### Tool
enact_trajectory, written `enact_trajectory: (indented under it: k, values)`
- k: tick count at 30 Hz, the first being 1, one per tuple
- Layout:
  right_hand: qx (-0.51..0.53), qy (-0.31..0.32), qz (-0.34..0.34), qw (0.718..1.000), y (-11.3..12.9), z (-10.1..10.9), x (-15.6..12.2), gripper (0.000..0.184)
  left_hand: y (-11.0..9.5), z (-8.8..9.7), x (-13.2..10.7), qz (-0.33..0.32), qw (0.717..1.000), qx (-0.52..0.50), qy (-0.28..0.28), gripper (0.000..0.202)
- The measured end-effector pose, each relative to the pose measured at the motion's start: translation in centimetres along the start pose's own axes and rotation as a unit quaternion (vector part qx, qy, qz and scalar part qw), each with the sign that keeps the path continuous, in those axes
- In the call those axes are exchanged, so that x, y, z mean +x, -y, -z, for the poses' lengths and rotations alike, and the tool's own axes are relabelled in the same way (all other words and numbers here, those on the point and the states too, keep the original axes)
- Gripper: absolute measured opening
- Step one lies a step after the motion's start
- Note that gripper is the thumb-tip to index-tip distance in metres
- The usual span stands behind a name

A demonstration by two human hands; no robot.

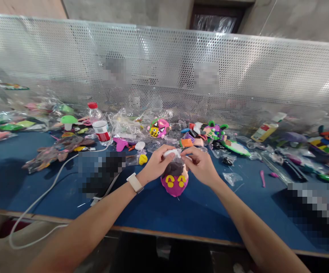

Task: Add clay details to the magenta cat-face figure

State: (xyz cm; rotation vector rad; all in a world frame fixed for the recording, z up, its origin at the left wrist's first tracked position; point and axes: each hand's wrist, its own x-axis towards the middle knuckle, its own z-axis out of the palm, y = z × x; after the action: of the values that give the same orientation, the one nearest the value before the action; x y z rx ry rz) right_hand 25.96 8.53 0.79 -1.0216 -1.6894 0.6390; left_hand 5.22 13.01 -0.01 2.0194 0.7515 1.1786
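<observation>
Plenty of room up front — the blue surface (pixel 201 214) runs bare from the magenta piece (pixel 175 186) to the near edge, a lane open between left forearm (pixel 101 218) and right forearm (pixel 244 216). Out left it's tighter: a blurred dark object (pixel 104 174) sits beside that arm, and a white cable (pixel 58 172) loops past it. Straight ahead, bagged clutter and a perforated panel (pixel 164 49) block the way — while right, a pink stick (pixel 262 179) lies low, a dark pixelated block (pixel 318 206) beyond.
</observation>
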Motion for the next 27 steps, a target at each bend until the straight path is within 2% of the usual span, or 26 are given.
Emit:
enact_trajectory:
  k: [3, 5, 12, 18, 23, 27]
  values:
    - [-0.035, 0.003, 0.042, 0.999, 0.23, 0.01, -0.07, 0.011, 0.03, -0.09, 0.0, -0.001, 0.999, 0.023, -0.025, 0.021]
    - [-0.053, 0.0, 0.055, 0.997, 0.41, -0.03, -0.17, 0.012, 0.03, -0.11, 0.0, -0.003, 0.999, 0.027, -0.021, 0.021]
    - [-0.023, -0.023, 0.022, 0.999, 0.3, -0.22, -0.09, 0.01, -0.14, 0.04, 0.12, 0.063, 0.995, -0.078, 0.007, 0.03]
    - [-0.128, -0.03, 0.105, 0.986, 0.02, 0.01, 0.04, 0.013, -0.42, 0.1, 0.25, 0.074, 0.994, -0.076, -0.002, 0.03]
    - [-0.18, -0.038, 0.174, 0.968, -0.38, 0.12, -0.08, 0.014, -0.35, 0.1, 0.28, 0.07, 0.994, -0.082, 0.025, 0.031]
    - [-0.198, -0.061, 0.177, 0.962, -0.19, -0.09, -0.16, 0.015, -0.38, 0.23, 0.23, 0.072, 0.992, -0.09, 0.047, 0.031]
